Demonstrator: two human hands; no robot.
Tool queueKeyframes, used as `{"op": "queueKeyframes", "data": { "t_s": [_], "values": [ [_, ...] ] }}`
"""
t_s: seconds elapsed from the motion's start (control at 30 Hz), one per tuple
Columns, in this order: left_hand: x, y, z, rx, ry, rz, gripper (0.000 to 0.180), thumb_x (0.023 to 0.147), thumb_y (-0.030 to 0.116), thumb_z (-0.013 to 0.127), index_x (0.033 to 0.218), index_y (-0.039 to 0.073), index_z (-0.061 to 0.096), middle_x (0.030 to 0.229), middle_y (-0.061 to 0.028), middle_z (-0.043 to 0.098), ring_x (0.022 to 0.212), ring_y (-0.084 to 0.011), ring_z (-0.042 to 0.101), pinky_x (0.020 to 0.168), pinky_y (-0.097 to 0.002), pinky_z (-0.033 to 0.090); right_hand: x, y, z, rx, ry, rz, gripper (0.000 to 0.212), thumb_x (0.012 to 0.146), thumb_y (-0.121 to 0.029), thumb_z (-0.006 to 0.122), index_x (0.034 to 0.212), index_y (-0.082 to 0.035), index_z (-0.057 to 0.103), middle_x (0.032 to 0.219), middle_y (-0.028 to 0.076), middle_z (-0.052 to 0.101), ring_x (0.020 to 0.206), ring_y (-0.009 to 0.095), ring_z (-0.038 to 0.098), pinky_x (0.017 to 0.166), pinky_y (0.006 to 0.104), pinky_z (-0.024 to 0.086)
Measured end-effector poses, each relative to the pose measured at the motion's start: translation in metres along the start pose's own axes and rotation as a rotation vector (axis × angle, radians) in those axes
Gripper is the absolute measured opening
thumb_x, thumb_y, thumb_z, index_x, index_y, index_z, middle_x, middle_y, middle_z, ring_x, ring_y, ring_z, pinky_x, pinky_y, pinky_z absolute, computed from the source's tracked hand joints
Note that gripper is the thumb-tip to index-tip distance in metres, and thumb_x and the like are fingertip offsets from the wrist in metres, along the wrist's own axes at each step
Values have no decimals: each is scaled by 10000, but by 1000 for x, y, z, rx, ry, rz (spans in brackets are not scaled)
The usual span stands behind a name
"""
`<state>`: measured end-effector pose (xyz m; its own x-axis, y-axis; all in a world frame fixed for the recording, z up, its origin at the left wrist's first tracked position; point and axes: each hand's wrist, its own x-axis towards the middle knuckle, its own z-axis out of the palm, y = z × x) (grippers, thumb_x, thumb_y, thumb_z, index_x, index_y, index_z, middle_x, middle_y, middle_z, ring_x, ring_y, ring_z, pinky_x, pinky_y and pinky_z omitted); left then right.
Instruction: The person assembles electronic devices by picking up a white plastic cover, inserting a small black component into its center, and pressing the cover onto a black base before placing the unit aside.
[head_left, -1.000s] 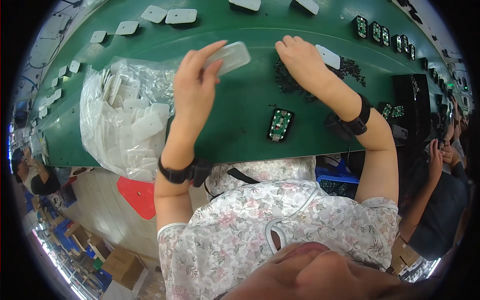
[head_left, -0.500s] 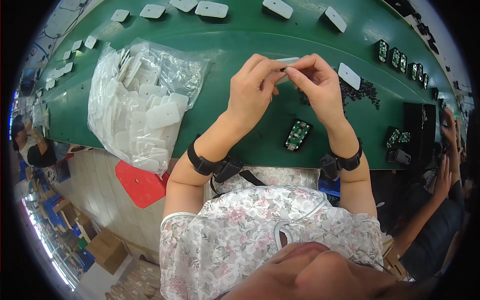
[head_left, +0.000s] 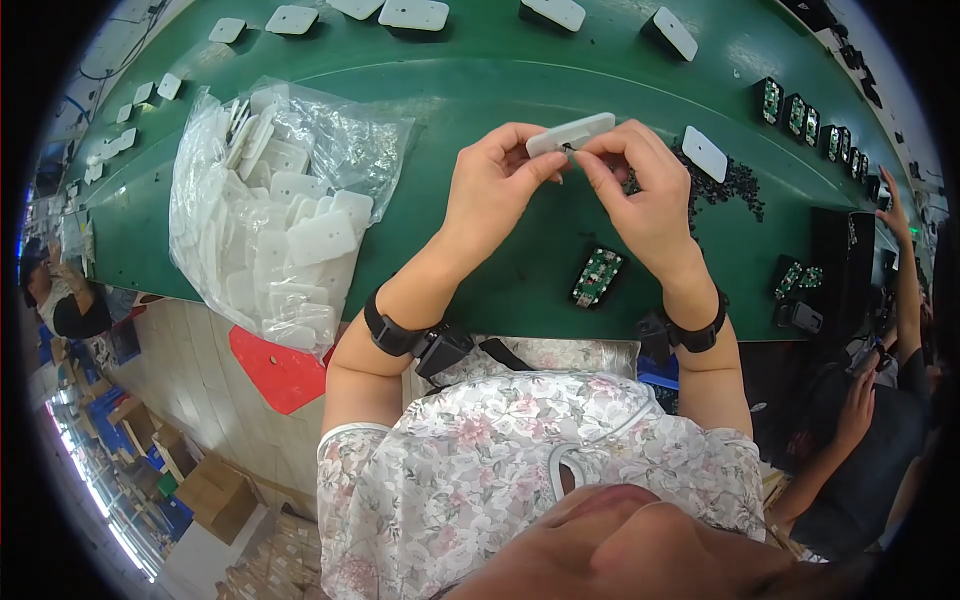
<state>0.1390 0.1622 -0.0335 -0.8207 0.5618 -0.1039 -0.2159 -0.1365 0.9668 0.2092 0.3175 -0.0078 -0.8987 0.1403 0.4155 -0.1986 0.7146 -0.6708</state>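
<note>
Over the desk's (head_left: 480, 90) middle, the left hand (head_left: 495, 185) pinches the white cover (head_left: 570, 133), long axis crosswise, while the right hand (head_left: 640, 190) pinches a small dark part (head_left: 567, 148) against its near edge.

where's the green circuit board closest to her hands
In the head view the green circuit board lies flat on the green table, right of centre near its front edge, just below the right hand and apart from it.

A green bench (head_left: 480, 90) is carrying a clear bag of white covers (head_left: 275, 215) at its left end, a circuit board (head_left: 598, 277) near its front edge, and black bits (head_left: 740, 185) toward its right.
</note>
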Motion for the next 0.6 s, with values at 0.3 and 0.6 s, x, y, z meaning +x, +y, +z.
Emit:
{"op": "queueKeyframes", "data": {
  "t_s": [0.3,0.6],
  "values": [
    [-2,-9,11,116,-1,230,104,863,-21,590,962,-50,598,896,-87,608,726,-139,641,628,-232,515,5,1,-2,229,-63,302,71,816,-59,682,824,-37,614,695,-38,544,578,26,430,503,186,320],
    [0,-8,9,95,6,287,64,893,7,568,881,-55,575,865,-87,567,659,-136,637,560,-238,513,-2,5,3,260,116,211,180,800,-103,719,916,-40,597,785,-48,517,624,12,393,529,157,295]
  ]
}}
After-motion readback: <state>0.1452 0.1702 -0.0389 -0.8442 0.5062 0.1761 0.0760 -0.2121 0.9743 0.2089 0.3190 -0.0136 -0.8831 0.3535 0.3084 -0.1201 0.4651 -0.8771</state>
